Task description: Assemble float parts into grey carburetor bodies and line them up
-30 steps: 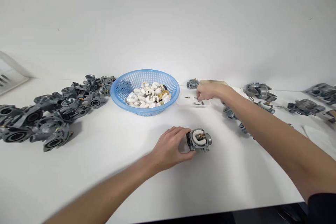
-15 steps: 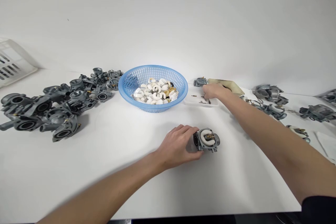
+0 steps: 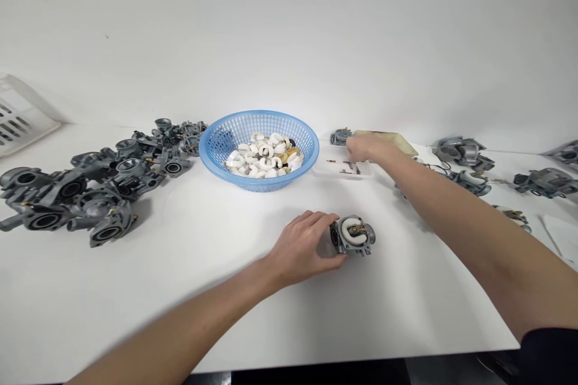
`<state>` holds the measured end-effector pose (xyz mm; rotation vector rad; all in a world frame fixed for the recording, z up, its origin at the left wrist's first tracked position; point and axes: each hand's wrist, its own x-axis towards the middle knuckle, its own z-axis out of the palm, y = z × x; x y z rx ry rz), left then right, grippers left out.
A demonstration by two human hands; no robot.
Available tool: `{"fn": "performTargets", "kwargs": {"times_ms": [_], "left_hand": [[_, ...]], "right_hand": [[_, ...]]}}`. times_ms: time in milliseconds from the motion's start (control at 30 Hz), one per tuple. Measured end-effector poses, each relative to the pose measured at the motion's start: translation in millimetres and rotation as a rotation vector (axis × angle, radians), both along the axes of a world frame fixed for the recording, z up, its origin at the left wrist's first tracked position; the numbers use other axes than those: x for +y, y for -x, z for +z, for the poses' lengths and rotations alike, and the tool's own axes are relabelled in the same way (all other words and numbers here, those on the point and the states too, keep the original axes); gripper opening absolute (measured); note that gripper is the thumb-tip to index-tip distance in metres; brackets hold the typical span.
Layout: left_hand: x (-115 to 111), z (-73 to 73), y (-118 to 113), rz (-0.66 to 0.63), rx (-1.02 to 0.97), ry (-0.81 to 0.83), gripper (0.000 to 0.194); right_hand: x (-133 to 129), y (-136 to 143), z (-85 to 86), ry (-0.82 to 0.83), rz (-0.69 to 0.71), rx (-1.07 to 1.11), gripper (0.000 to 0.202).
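My left hand (image 3: 307, 248) is closed round the left end of a grey metal carburetor (image 3: 369, 233) that stands on the white table. A white C-shaped float (image 3: 347, 230) with brass parts in its middle faces up from the carburetor. Farther back, my right hand (image 3: 361, 148) reaches down at a shallow white tray (image 3: 325, 169) with its fingers bent together. A few small brass and dark pins (image 3: 348, 171) lie in that tray. What the right fingertips pinch, if anything, is hidden behind the hand.
Left of the tray stands a blue plastic basket (image 3: 208, 159) of white floats. Many carburetors (image 3: 97, 204) are heaped at the left, by a white crate (image 3: 27, 117). Behind my right hand are another carburetor (image 3: 339, 136) and a yellowish tray (image 3: 401, 143). More carburetors (image 3: 546, 182) lie at the right.
The view has shifted slightly. My left hand keeps its hold on the carburetor, and my right hand stays at the tray with little visible movement.
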<state>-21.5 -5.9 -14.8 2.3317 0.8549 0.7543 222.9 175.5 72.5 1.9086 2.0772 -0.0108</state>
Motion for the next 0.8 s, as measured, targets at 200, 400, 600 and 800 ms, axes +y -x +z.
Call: {"fn": "performTargets", "kwargs": {"times_ms": [200, 400, 600, 800], "left_hand": [[-1.1, 1.8, -0.1, 0.008, 0.023, 0.021, 0.056], [-4.3, 9.4, 1.2, 0.029, 0.041, 0.114, 0.068], [-4.7, 20.8, -5.6, 0.104, 0.045, 0.214, 0.072], [-7.7, 20.2, -20.8, 0.156, -0.006, 0.207, 0.059]], "right_hand": [[-55.1, -17.4, 16.4, 0.151, 0.031, 0.637, 0.009], [-148.2, -19.1, -26.6, 0.093, -0.014, 1.275, 0.023], [-178.3, -9.2, -53.4, 0.115, -0.057, 1.641, 0.017], [-175.3, -6.6, -61.5, 0.265, -0.142, 1.870, 0.017]]}}
